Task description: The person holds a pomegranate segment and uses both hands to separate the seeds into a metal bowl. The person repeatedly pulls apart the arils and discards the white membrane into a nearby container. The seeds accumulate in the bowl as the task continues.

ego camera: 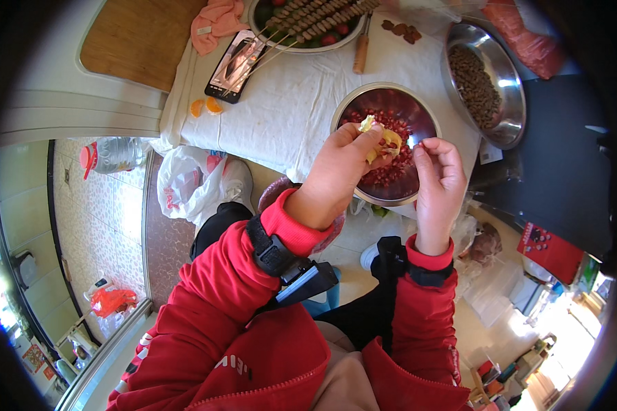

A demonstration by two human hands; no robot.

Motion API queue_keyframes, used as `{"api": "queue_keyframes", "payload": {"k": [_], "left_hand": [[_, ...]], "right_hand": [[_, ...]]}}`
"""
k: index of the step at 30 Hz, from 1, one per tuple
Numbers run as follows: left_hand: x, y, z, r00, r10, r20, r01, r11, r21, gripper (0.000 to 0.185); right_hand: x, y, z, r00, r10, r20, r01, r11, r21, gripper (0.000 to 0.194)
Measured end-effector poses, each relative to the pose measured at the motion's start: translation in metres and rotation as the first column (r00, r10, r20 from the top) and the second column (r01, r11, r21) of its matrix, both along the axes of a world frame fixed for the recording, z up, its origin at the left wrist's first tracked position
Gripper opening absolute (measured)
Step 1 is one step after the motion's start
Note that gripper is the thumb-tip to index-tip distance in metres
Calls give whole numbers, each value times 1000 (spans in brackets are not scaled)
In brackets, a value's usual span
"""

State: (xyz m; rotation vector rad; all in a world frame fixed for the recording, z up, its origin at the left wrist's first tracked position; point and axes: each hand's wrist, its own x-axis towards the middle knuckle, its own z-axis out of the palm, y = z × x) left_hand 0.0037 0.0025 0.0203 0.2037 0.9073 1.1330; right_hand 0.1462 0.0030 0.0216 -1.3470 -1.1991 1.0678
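Observation:
My left hand [339,164] grips a torn piece of pomegranate [391,137], with pale yellow membrane and some red seeds on it. The piece is held over a round stainless steel bowl [350,100]. Loose red pomegranate seeds [385,177] cover much of the bowl's bottom. At the bowl's right rim is my right hand [439,177], its thumb and forefinger pinched together. A tiny dark red bit, seemingly a seed, shows at those fingertips. My left fingers partly hide the seeds beneath.
A white cloth [283,97] covers the table. Skewers of brown pieces [319,23] lie across a fruit bowl [334,47] and over a phone [231,72]. Orange segments [213,106], a wooden-handled tool [360,54] and a steel basin [511,103] of brown pieces [475,82] are nearby.

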Motion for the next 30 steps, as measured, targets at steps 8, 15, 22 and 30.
{"api": "queue_keyframes", "payload": {"k": [8, 15, 22, 30], "left_hand": [[0, 0, -4, 997, 6, 75, -4, 1000, -21, 23], [7, -1, -10, 999, 12, -35, -13, 1000, -12, 16], [10, -2, -10, 1000, 10, -28, -10, 1000, 25, 17], [5, -2, -12, 996, -83, -44, 84, 996, 14, 12]], "right_hand": [[-9, -4, 8, 881, 27, 473, -177, 945, 276, 17], [-22, -5, 8, 829, 4, 558, -214, 926, 310, 19], [-17, -3, 9, 815, 18, 579, -225, 931, 287, 14], [-14, 0, 11, 827, 83, 557, -275, 922, 271, 13]]}}
